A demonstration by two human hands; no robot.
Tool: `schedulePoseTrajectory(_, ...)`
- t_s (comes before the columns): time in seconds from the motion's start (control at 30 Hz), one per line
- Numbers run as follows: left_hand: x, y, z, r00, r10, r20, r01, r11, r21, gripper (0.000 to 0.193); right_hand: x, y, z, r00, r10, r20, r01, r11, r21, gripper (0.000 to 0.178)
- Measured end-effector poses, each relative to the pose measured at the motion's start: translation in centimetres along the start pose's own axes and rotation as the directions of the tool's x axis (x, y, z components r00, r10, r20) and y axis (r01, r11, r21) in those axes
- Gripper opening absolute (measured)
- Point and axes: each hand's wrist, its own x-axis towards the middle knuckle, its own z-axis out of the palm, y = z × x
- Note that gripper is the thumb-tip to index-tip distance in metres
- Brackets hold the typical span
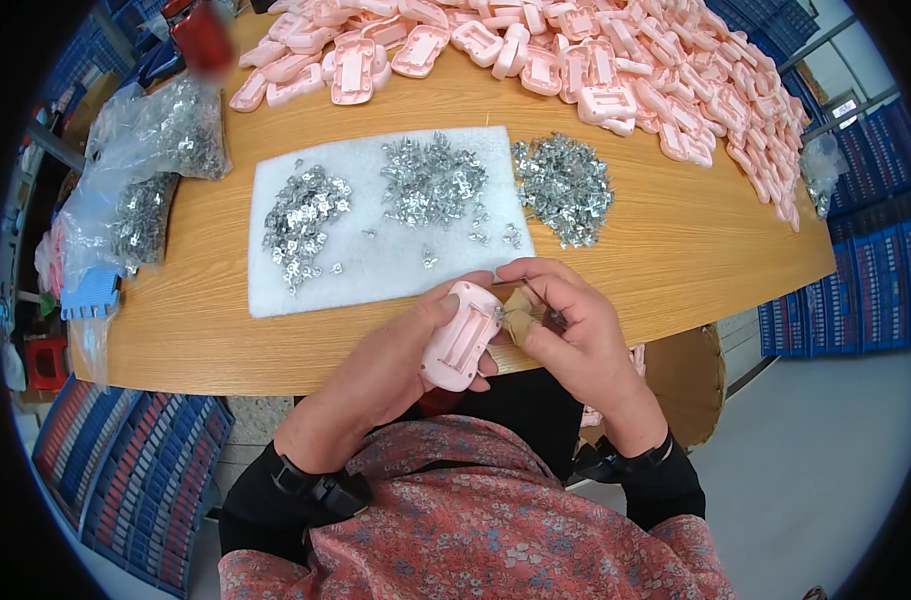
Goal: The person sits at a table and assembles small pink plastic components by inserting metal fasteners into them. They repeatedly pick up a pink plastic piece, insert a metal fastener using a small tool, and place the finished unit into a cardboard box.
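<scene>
My left hand (401, 350) is closed around a pale pink plastic casing (464, 340), which has a long rectangular recess facing up. My right hand (591, 345) is pinched at the casing's upper right edge. Tan wrapping (520, 316) covers fingertips there. A thin dark metal tool (557, 318) shows between the right fingers; its exact kind is unclear. Small silvery metal pieces (499, 313) sit where those fingertips meet the casing, partly hidden. Beyond both hands lies a white foam sheet (376, 275) bearing two piles of small metal contact pieces (434, 182).
Another pile of metal pieces (564, 190) lies right of the sheet on the wooden table (676, 240). Many pink casings (616, 70) are heaped along the far side. Clear bags of metal pieces (141, 215) and a blue plastic block (91, 293) are at left.
</scene>
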Motion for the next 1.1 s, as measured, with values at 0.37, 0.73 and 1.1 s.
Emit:
schedulePoseTrajectory(0.37,0.9,-0.5,0.5,0.995,0.061,-0.08,-0.052,0.993,0.106,0.047,0.4,-0.1,2.0,0.971,-0.213,-0.11,0.127,0.846,-0.517,0.017)
schedulePoseTrajectory(0.73,1.5,-1.2,-0.7,0.996,0.02,-0.086,-0.017,0.999,0.041,0.046,0.4,0.3,1.5,0.982,0.02,-0.189,-0.081,0.943,-0.322,0.022)
schedulePoseTrajectory(1.1,0.7,-0.8,-0.5,0.954,0.29,-0.073,-0.224,0.853,0.471,0.042,0.8,0.7,1.3,0.97,0.234,0.064,-0.242,0.931,0.273,0.016)
